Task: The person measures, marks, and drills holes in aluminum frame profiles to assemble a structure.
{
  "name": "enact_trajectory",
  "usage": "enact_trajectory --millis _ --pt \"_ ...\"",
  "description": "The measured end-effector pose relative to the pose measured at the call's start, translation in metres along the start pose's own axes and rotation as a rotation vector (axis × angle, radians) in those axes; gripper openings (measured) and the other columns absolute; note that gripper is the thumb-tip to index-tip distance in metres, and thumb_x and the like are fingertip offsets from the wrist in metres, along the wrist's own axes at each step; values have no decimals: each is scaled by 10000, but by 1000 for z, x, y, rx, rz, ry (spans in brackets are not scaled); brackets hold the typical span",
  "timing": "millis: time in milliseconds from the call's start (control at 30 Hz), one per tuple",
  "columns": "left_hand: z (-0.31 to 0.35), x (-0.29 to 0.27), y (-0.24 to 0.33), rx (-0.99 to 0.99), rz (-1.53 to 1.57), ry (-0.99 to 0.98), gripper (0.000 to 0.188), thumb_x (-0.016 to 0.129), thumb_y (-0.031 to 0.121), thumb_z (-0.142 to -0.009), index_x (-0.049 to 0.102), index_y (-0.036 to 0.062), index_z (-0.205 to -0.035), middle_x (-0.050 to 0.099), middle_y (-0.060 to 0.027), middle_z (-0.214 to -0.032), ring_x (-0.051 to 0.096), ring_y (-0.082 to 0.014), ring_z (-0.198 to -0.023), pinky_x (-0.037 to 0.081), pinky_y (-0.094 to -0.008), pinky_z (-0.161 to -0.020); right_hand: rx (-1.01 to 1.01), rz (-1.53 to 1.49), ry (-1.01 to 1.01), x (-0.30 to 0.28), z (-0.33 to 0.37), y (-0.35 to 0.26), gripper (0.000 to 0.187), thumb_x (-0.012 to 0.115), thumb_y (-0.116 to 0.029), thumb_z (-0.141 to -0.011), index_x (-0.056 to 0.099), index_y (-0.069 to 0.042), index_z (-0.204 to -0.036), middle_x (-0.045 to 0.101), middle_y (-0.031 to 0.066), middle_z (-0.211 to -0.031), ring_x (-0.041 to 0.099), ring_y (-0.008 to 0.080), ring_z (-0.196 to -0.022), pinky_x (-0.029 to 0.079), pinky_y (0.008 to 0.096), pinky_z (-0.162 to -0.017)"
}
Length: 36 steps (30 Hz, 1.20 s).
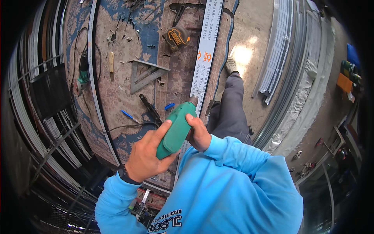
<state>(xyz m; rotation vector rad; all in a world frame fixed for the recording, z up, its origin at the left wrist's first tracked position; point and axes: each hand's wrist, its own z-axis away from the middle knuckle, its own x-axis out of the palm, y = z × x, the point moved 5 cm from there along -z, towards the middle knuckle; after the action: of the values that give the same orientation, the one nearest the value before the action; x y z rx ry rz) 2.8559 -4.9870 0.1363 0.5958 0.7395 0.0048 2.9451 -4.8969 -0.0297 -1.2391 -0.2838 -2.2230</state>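
Observation:
Both of my hands are wrapped around a green power drill point(176, 129), a corded-looking tool with a dark nose. My left hand point(145, 155) grips its rear and side, with a dark band on that wrist. From the right, my right hand point(200, 134) closes on the drill's body, thumb on top; its lower fingers are hidden. The drill's nose points away from me, over a long white-filmed aluminum profile point(212, 43) with printed film. Whether the tip touches the profile I cannot tell. Small bits of debris lie on the film just beyond the nose.
On the worn carpeted table point(117, 93) lie a tape measure point(176, 38), a triangular square point(136, 81), a blue pen point(129, 116), a black-handled tool point(149, 107) and a green angle grinder point(82, 76). A second long profile point(92, 50) runs along the left. Bundled profiles point(278, 46) lie right.

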Motion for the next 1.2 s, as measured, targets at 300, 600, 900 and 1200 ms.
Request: enact_trajectory --millis 300,600,900,1200 --pt "-13 -23 -32 0 216 -14 850 908 187 -825 524 -14 -1556 724 -253 -1344 766 -376 -1173 598 -426 -996 26 -42 -30 23 -11 -11 643 558 -640 -1081 499 -133 -1471 654 74 -1291 697 212 -1057 628 360 -798" --pt "-58 -33 -164 -534 952 -70 770 838 319 -940 496 -3 -1550 746 -143 -1105 743 -198 -798 620 -343 -768 144 -66 129 44 -86 -12 728 543 -750 -1042 528 -159 -1466 626 97 -1381 683 263 -1136 624 445 -912" --pt "-16 -49 -9 109 100 -15 843 914 206 -817 532 -17 -1535 754 -250 -1231 785 -408 -1067 615 -439 -904 131 -111 137 30 -21 -33 547 524 -638 -1089 698 -134 -1214 753 19 -1049 697 127 -944 493 308 -704" --pt "-28 -39 22 94 51 -19 825 897 199 -849 521 12 -1559 739 -253 -1143 765 -427 -972 611 -464 -813 106 -177 100 18 -16 -37 588 534 -652 -1076 695 -101 -1205 754 52 -1063 711 158 -948 551 333 -754"
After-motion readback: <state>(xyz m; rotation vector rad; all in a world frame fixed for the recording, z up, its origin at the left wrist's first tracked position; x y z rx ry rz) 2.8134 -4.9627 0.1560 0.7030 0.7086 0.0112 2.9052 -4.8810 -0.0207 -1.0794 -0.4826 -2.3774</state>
